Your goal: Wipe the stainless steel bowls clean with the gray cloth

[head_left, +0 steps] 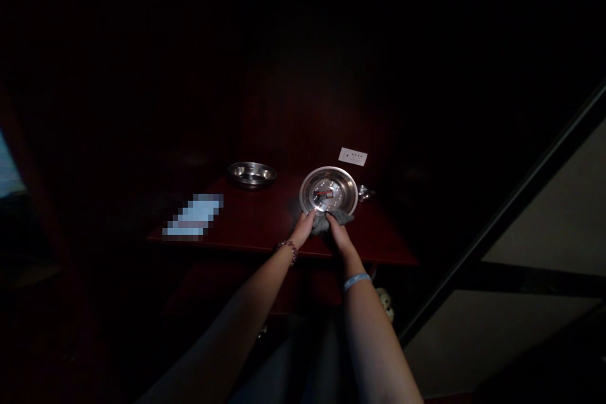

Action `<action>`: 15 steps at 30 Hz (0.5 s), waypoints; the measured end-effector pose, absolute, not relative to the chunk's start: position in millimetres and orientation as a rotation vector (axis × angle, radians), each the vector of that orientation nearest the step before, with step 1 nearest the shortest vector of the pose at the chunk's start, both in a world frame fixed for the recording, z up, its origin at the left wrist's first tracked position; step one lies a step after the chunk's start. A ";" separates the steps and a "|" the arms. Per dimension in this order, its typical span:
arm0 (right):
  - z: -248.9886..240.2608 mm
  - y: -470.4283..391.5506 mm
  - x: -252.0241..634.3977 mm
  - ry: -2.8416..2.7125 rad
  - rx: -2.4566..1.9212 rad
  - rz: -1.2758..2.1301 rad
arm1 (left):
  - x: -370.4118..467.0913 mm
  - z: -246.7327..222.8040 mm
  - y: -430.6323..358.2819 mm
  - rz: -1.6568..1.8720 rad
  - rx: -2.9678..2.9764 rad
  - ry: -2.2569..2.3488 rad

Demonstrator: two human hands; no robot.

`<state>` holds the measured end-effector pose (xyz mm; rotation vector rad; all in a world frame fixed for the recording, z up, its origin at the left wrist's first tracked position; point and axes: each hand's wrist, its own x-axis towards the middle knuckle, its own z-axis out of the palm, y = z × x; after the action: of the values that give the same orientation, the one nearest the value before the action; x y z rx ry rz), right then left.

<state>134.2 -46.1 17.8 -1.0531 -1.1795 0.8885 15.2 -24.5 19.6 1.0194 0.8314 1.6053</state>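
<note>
"Over the red shelf [246, 218], what's held?"

"A steel basin [335, 183], tilted up. Left hand [303, 228] and right hand [339, 233] grip its near rim, grey cloth [344, 217] bunched there; fingers beneath are hidden."

"How far along?"

"Mid-handling, I'd judge. Another bowl [252, 177] sits on the shelf's left, unheld. Anything finished? Can't tell."

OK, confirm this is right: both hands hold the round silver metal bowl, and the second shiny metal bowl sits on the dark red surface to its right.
No: the head view shows the second shiny metal bowl on the dark red surface to the left of the round silver metal bowl, not the right. The rest holds.
</note>
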 end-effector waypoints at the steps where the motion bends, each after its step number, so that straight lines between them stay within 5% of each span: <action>1: 18.5 -46.1 133.3 -1.156 -1.051 0.928 | 15.1 19.8 -24.0 1.622 1.022 0.838; 15: 30.4 -51.5 139.3 -1.036 -1.308 0.679 | 9.5 20.3 -21.7 1.733 0.923 0.976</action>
<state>139.3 -51.5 30.4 -1.3077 -1.0364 0.6789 9.5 -21.7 20.3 0.9233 0.9758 1.7328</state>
